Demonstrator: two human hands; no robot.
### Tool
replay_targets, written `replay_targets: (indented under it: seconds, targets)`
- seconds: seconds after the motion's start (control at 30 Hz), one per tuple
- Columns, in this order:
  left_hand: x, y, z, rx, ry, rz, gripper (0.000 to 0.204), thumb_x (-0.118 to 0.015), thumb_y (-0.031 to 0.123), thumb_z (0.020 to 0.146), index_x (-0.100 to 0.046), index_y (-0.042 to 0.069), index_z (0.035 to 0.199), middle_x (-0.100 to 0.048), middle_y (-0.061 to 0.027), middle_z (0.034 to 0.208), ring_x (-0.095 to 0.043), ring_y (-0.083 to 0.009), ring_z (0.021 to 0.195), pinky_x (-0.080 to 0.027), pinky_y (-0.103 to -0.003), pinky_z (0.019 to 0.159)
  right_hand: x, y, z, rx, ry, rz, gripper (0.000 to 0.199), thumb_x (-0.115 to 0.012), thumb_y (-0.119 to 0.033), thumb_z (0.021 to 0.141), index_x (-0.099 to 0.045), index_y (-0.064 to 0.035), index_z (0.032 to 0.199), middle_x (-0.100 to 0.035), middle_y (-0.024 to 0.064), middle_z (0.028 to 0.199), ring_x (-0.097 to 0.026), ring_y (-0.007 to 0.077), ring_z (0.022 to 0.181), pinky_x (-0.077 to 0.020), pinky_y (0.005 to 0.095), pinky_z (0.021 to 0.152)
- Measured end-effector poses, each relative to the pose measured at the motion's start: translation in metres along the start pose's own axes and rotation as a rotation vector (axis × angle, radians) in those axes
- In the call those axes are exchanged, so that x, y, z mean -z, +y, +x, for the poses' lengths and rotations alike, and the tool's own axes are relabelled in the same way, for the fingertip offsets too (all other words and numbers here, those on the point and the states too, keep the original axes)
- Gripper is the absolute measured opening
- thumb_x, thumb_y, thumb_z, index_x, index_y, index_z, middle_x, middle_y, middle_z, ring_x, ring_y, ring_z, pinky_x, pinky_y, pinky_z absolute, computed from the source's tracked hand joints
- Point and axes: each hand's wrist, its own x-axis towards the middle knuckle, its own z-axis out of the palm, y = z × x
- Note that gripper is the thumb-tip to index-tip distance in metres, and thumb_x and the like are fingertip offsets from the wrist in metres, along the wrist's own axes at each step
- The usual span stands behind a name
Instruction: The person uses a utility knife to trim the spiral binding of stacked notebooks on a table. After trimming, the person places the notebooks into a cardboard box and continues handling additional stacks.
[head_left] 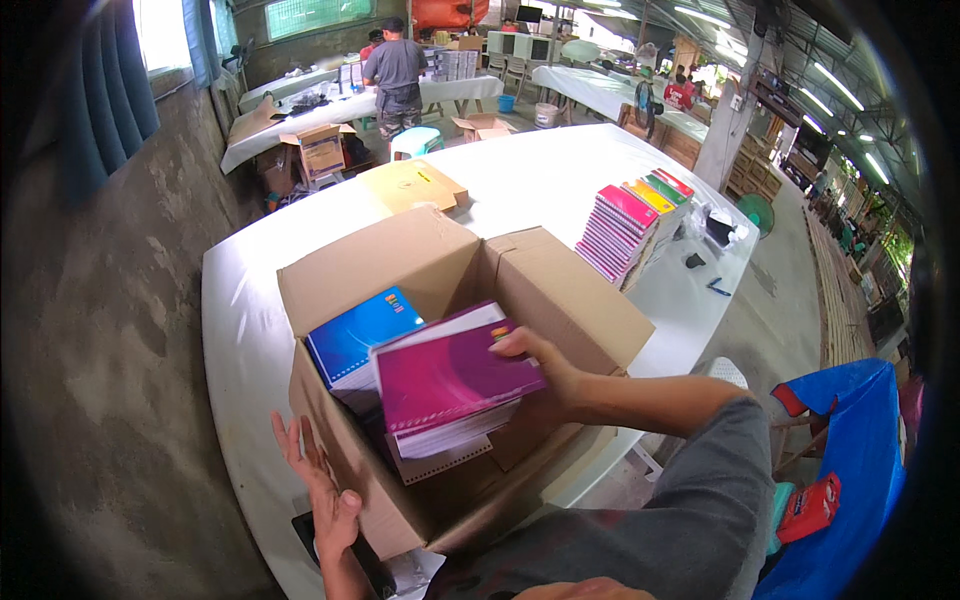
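My right hand (545,362) grips a small stack of purple spiral notebooks (455,378) by its right edge, thumb on the top cover. The stack is tilted over the mouth of an open cardboard box (560,290). Inside the box, at its left, lies a pile of blue spiral notebooks (362,330). Beneath the purple stack, the edge of a white-paged notebook (440,462) shows; the rest of it is hidden. My left hand (318,480) is beside the box's near left wall, fingers spread, holding nothing.
Stacks of pink, yellow, green and red notebooks (632,215) stand on the white table (530,180) at the right. Near them lie a blue pen (717,287) and a plastic bag (715,225). Behind the box is a flat cardboard piece (410,185). A person (398,75) stands at a far table.
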Motion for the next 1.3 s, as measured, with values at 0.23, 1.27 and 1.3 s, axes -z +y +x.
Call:
replay_targets:
  seconds: [0.23,1.27,1.3]
  targets:
    - [-0.001,0.01,-0.004,-0.004,-0.079,0.167,0.112,-0.061,0.075,0.061,-0.015,0.015,0.144,0.009,-0.0107,0.15,-0.007,-0.0378,0.137,-0.013,-0.059,0.104,0.055,-0.019,-0.101,0.72,0.073,0.232,0.076,-0.047,-0.06,0.072,-0.043,-0.0105,0.13,-0.049,0.014,0.126,-0.044,0.0386,0.118,-0.0414,0.0655,0.082]
    - [-0.233,0.101,-0.043,0.036,-0.273,1.29,0.037,-0.078,0.02,0.059,-0.057,0.004,0.084,-0.064,-0.015,0.078,-0.06,-0.0342,0.077,-0.047,-0.04,0.07,0.599,-0.029,-0.097,0.768,0.774,0.644,0.03,-0.065,-0.022,0.068,-0.054,-0.0136,0.095,-0.058,0.0049,0.088,-0.059,0.025,0.083,-0.0502,0.0455,0.073]
    - [-0.233,0.101,-0.043,0.043,-0.265,1.282,0.037,-0.078,0.02,0.06,-0.057,0.004,0.085,-0.064,-0.0152,0.079,-0.06,-0.0346,0.078,-0.047,-0.04,0.072,0.597,-0.028,-0.099,0.744,0.804,0.626,0.03,-0.065,-0.022,0.068,-0.054,-0.0139,0.095,-0.058,0.0044,0.088,-0.058,0.0247,0.084,-0.0501,0.0456,0.074]
